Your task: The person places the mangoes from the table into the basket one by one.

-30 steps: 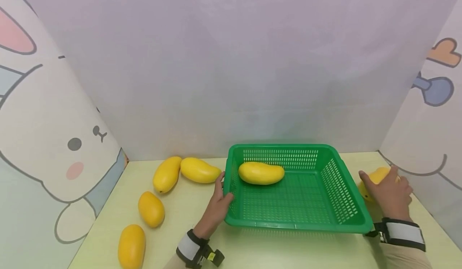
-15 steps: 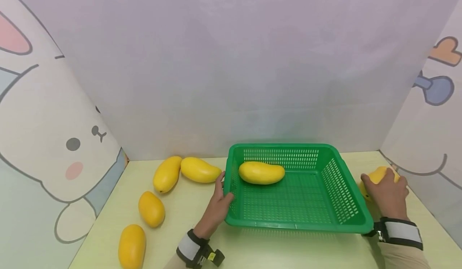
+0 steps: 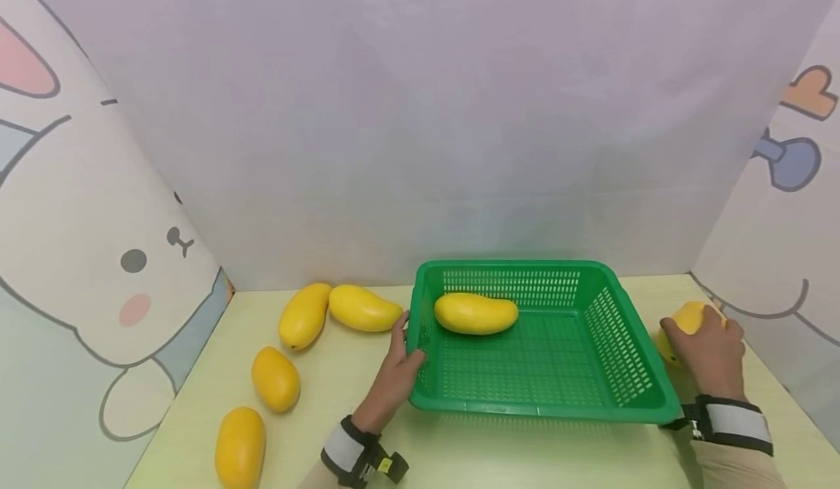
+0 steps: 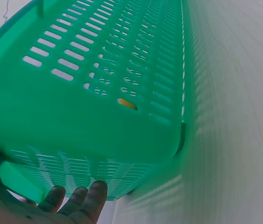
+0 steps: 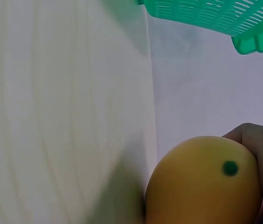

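Green basket (image 3: pixel 630 372) on the desk (image 3: pixel 525 452), left hand (image 3: pixel 394 376) gripping its left rim, right hand (image 3: pixel 709 350) curled around a yellow mango (image 3: pixel 682 321) just right of the basket, another mango (image 3: pixel 475 313) inside.

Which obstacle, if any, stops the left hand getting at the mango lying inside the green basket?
Probably none. The left hand holds the green basket by its left rim, the basket is open-topped, and the mango lies uncovered just beyond that rim.

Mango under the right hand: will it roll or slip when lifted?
The mango looks smooth and rounded, so it may slip or roll if released. The right hand wraps over it, likely firm enough. It looks rigid, not floppy.
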Demonstrator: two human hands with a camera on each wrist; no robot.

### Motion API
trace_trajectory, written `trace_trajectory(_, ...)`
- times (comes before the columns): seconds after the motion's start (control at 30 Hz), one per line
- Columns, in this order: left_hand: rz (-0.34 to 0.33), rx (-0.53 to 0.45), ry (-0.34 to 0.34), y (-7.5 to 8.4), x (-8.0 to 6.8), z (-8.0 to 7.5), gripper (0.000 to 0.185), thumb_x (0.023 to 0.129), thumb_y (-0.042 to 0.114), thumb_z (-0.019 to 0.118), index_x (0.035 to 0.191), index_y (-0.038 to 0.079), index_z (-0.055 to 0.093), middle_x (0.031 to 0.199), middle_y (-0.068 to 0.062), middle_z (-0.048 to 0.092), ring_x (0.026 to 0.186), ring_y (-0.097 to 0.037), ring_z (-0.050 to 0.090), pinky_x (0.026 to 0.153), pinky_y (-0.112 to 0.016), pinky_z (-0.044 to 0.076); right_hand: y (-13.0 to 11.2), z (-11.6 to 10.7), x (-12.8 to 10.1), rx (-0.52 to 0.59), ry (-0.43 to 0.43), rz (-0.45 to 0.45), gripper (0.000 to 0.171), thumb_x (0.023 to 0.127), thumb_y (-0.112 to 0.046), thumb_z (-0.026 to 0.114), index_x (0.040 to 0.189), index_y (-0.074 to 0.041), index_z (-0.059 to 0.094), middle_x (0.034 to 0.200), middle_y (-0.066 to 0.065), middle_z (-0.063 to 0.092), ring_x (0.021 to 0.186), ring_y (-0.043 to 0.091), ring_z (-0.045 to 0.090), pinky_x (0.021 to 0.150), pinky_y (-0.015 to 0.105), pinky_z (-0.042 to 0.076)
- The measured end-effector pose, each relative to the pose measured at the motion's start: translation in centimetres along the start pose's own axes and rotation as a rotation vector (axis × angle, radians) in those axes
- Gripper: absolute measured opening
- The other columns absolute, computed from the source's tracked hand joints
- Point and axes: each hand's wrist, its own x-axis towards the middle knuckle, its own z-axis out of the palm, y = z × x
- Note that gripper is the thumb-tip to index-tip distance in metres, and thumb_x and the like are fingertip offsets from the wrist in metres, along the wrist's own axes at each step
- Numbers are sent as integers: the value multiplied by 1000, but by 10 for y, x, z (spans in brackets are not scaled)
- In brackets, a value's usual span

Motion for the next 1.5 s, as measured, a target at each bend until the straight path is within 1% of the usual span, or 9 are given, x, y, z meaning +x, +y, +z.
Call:
trace_trajectory(0.17,5,8,1,1,0,0,71,101,6,41,161,13,5,158,-20,27,135,-37,39,110,-59,31,-1,-5,-1,-1,30,-42,89,99,-45,51,153,16,12,138,48,17,112,58,30,80,64,40)
trace_trajectory(0.3,10,8,1,0,1,0,71,101,5,40,161,12,5,156,-20,29,132,-37,41,108,-58,33,-5,-11,-4,8,60,-76,87,100,-43,49,153,16,13,142,49,17,121,60,27,86,68,37)
trace_trajectory(0.4,9,7,1,0,1,0,71,100,5,40,161,12,5,156,-20,29,132,-37,42,108,-58,33,-8,-15,-6,10,74,-100,86,100,-41,50,152,17,14,141,49,19,123,60,26,86,67,36)
trace_trajectory(0.6,11,3,2,-1,2,0,71,100,5,41,161,13,5,157,-20,28,133,-37,41,108,-59,32,-19,-27,-11,20,105,-112,84,100,-39,51,153,16,16,135,44,24,109,53,33,71,50,37)
trace_trajectory(0.73,7,1,5,-1,3,1,72,99,5,41,162,13,5,157,-20,28,133,-37,41,109,-59,32,-27,-33,-15,30,125,-119,84,99,-39,52,154,14,17,133,43,26,105,51,35,66,43,35)
trace_trajectory(0.93,2,8,13,-2,4,1,73,98,4,41,161,11,6,156,-21,29,134,-38,39,110,-61,31,-38,-41,-21,27,149,-128,83,98,-38,53,155,11,18,132,41,28,103,50,36,63,43,36)
trace_trajectory(1.07,4,17,17,-2,4,1,73,98,4,42,161,9,6,155,-22,29,134,-39,39,110,-62,30,-47,-47,-27,32,164,-138,84,98,-38,53,156,9,17,136,40,26,105,51,35,64,43,36)
trace_trajectory(1.23,4,19,20,-2,4,1,73,98,4,42,161,10,7,154,-22,31,132,-39,41,109,-61,31,-58,-54,-34,32,186,-155,83,98,-37,54,157,8,17,140,40,24,111,52,32,65,44,35)
trace_trajectory(1.5,-2,16,11,-2,3,0,72,99,5,42,161,12,6,155,-21,30,132,-38,41,108,-61,33,-67,-59,-42,33,210,-176,83,97,-36,55,158,6,17,141,39,25,110,52,33,64,44,34)
